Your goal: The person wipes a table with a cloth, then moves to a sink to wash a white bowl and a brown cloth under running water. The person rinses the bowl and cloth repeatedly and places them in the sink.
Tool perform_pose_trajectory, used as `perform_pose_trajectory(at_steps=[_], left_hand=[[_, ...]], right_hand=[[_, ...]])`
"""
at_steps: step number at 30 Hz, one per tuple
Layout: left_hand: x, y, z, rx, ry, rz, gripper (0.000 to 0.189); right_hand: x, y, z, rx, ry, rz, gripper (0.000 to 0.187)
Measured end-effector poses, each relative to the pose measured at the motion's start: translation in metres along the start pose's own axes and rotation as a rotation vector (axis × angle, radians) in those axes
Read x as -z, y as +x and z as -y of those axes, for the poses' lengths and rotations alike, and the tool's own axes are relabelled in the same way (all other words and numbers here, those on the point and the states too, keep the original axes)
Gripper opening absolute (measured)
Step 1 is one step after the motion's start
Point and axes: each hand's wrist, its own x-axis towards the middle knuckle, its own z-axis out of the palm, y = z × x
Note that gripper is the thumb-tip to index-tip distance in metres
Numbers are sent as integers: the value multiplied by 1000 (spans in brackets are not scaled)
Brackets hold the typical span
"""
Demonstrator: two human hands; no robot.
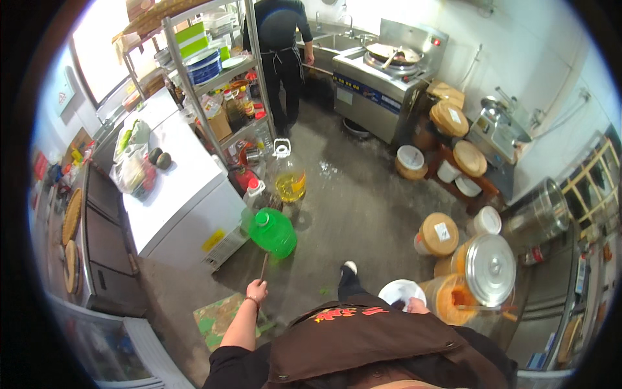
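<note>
My left hand (256, 291) grips a thin brown stick (264, 268), which points away from me. Just beyond its tip, a green plastic jug (274, 232) stands on the floor. At the front of my apron, my right hand (417, 306) is closed on the rim of a white bowl or tub (388, 289). Something dark lies inside this vessel; my apron hides its lower part. Beside my right hand is a large tub of orange-red paste (443, 300), with a long handle lying across it. A round metal lid (491, 270) tilts behind that tub.
A white chest freezer (180, 204) and a metal shelf rack (194, 92) stand at left. An oil jug (290, 182) stands on the floor by the rack. Lidded tubs (437, 233) line the right side. A person (282, 44) stands near the wok stove (369, 92).
</note>
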Motion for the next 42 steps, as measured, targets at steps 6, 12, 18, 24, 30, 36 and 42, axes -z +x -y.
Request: perform_pose_trajectory(at_steps=[6, 12, 18, 24, 30, 36, 42], left_hand=[[-31, 67, -47, -22, 1018, 347, 22], [-45, 153, -150, 496, 128, 54, 36], [-83, 326, -277, 311, 270, 155, 30], [-116, 533, -445, 8, 250, 164, 29], [-128, 667, -639, -15, -147, 209, 17], [-149, 765, -756, 98, -386, 202, 24], [-158, 877, -842, 239, -346, 29, 24]], right_hand=[[-45, 82, 189, 696, -797, 95, 24], [-143, 94, 404, 85, -162, 61, 22], [-229, 103, 633, 318, -549, 24, 33], [-317, 79, 868, 600, -557, 68, 35], [-391, 27, 1081, 796, -363, 265, 24], [-472, 26, 1279, 991, -359, 542, 22], [-552, 54, 1450, 1015, -524, 758, 26]])
